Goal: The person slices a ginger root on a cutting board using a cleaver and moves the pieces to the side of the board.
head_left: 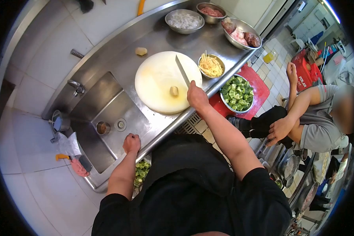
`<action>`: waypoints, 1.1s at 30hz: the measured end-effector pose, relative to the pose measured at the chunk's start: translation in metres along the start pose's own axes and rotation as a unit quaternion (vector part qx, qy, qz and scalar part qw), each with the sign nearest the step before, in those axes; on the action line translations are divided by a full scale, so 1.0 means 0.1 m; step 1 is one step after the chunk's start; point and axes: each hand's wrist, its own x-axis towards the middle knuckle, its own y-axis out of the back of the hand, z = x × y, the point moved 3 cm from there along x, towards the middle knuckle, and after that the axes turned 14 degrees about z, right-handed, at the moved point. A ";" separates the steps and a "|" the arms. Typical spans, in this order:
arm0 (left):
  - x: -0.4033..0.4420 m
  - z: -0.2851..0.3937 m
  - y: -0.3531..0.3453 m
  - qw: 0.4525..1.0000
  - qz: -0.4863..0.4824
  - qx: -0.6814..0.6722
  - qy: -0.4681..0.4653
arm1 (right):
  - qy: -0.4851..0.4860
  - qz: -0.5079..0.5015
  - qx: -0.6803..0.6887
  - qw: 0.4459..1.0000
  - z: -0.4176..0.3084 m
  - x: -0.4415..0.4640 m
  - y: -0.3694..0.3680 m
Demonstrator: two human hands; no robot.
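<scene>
My right hand is wrapped round the handle of a kitchen knife, whose blade points away over the round white cutting board. Beside the blade, on the board, lies a pale yellow peeled chunk that looks like ginger. A similar piece sits on the steel counter behind the board. At the near rim of the sink, my left hand is closed in a fist, apart from the board; nothing shows in it. Right of the board stands a small bowl of thin yellow strips.
A bowl of cut green vegetable stands on a red stool. Farther back are a bowl of white pieces, a bowl of red meat and a larger meat bowl. A person in grey sits at the right.
</scene>
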 end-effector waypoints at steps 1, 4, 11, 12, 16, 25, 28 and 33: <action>0.01 0.01 0.01 1.000 -0.002 -0.002 -0.001 | 0.001 0.002 0.001 1.000 0.00 0.00 -0.01; 0.01 0.01 0.01 1.000 -0.005 -0.005 0.003 | 0.005 0.000 0.007 1.000 -0.02 -0.01 0.01; -0.04 0.07 0.10 1.000 -0.010 -0.014 0.013 | 0.001 0.003 0.013 1.000 0.03 -0.01 -0.04; -0.05 0.06 0.11 1.000 -0.008 -0.013 0.015 | 0.008 0.013 0.018 1.000 0.02 -0.03 -0.04; -0.01 0.03 0.05 1.000 -0.006 -0.014 0.008 | -0.001 0.004 0.020 1.000 0.04 -0.04 -0.05; 0.00 0.01 0.03 1.000 -0.006 -0.014 0.009 | -0.015 0.008 0.030 0.999 0.04 -0.05 -0.03; 0.02 0.02 0.02 1.000 -0.018 -0.008 0.019 | -0.011 0.007 0.022 1.000 0.06 -0.02 -0.05; 0.01 -0.07 -0.03 1.000 0.002 -0.006 0.003 | -0.013 0.019 0.038 0.999 0.05 -0.04 -0.05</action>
